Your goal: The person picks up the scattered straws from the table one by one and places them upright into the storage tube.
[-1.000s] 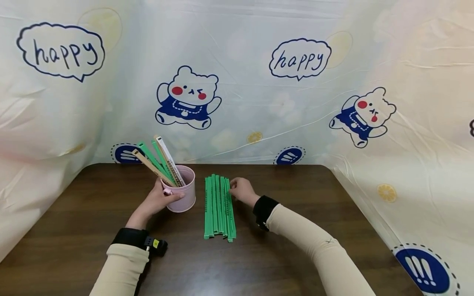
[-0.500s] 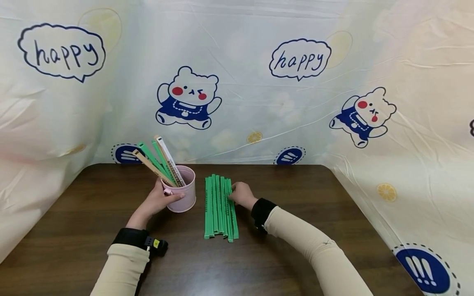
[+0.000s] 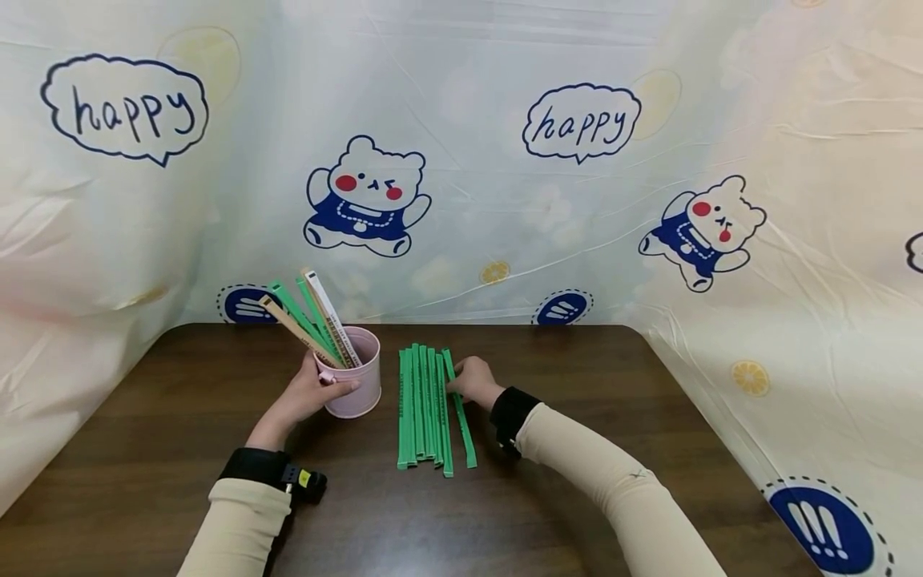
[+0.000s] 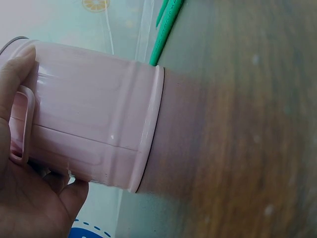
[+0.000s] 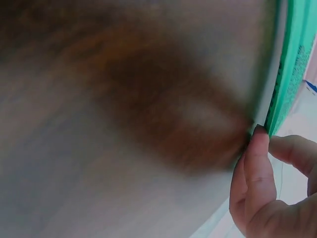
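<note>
On the left, my left hand (image 3: 299,399) grips a pink metal bucket (image 3: 363,393); the left wrist view shows the thumb and fingers on both sides of its small handle (image 4: 29,124). Green, tan and white carpenter's pencils (image 3: 296,327) lean out of the bucket towards the left. Beside it lies a row of flat green carpenter's pencils (image 3: 421,409), side by side on the table. At the row's right edge my right hand (image 3: 477,381) pinches one green pencil (image 3: 464,437) near its far end. This pencil lies slanted, its near end apart from the others.
The brown wooden table (image 3: 577,401) has rounded far corners. A pale curtain (image 3: 476,208) printed with bears and words hangs right behind its far edge. Bare tabletop lies to the right of my right hand and in front of the pencils.
The rightmost green pencil has swung away from the row, its near end shifting right, as my right hand pinches it. My left hand and the bucket have stayed put.
</note>
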A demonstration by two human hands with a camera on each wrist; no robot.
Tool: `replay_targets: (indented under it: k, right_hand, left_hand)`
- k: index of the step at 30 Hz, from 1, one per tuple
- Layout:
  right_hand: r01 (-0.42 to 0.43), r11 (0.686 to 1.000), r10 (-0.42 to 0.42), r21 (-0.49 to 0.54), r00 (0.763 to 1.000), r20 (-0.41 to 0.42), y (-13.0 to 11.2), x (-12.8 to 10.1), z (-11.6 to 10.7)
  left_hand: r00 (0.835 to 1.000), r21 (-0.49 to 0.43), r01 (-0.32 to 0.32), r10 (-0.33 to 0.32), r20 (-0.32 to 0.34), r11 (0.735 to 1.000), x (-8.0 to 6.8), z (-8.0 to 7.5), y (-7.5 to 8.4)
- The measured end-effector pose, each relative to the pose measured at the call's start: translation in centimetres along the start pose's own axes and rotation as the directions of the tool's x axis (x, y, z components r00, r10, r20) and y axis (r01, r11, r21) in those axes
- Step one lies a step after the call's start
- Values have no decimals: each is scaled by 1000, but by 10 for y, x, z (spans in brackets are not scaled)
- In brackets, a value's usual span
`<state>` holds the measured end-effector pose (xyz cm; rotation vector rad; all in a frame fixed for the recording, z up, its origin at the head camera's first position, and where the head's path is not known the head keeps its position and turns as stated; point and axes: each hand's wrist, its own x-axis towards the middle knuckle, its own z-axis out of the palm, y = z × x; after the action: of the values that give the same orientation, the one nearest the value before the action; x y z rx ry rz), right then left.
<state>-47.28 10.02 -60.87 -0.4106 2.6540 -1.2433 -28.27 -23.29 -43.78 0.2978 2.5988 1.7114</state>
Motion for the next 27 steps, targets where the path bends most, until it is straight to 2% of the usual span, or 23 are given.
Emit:
replay_targets:
  k: [2,3,6,8,10,11,12,13,15,16,20,22,23,27]
  right_hand:
    - [-61,997,60,55,998,12,22,21,2]
    - [-48,994,47,96,999,15,42,35,5]
    - [-92,974,87,206,996,34,101,88,11]
    - [-79,964,72,252,997,37,99,88,3]
    - [-74,959,68,275,997,31,74,71,-10]
    - [-37,958,33,284,999,19,57,57,-18]
    - [5,957,-7,290,1000,6,34,39,-27]
    - [25,957,-25,290,1000,-6,0,11,-39]
    - [33,955,-24,295,999,-35,-43,-17,-52]
    - [71,950,-58,305,997,-54,-59,-29,-59]
    - [47,952,-9,301,992,-128,-141,-84,-83]
    - [52,957,-4,287,986,-166,-165,-99,-91]
    - [19,960,31,279,984,-176,-179,-108,-95]
    - [39,970,14,242,977,-215,-197,-113,-108]
  left_hand:
    - [1000,1,-1,1,1,1000,1,0,0]
    - [1000,3,0,0,1,1000,1,-1,-1]
    - [1000,7,0,0,4,1000,3,-1,-2]
    - [1000,11,-2,2,6,1000,3,-1,-3]
    - [1000,6,-2,2,5,1000,3,-1,-3]
    - [1000,6,-3,3,5,1000,3,-1,-3]
    - [1000,6,-3,3,5,1000,3,-2,-3]
    - [1000,4,-3,3,6,1000,3,-2,-3]
    - [1000,-1,0,0,8,1000,3,-2,-2]
    - [1000,1,0,0,11,1000,3,-3,-3]
    - [1000,7,5,-5,9,1000,3,-3,-3]
    - [1000,14,5,-5,7,1000,3,-3,-3]
    - [1000,15,5,-5,7,1000,3,-2,-2]
    - [1000,13,-1,1,10,1000,2,-1,0]
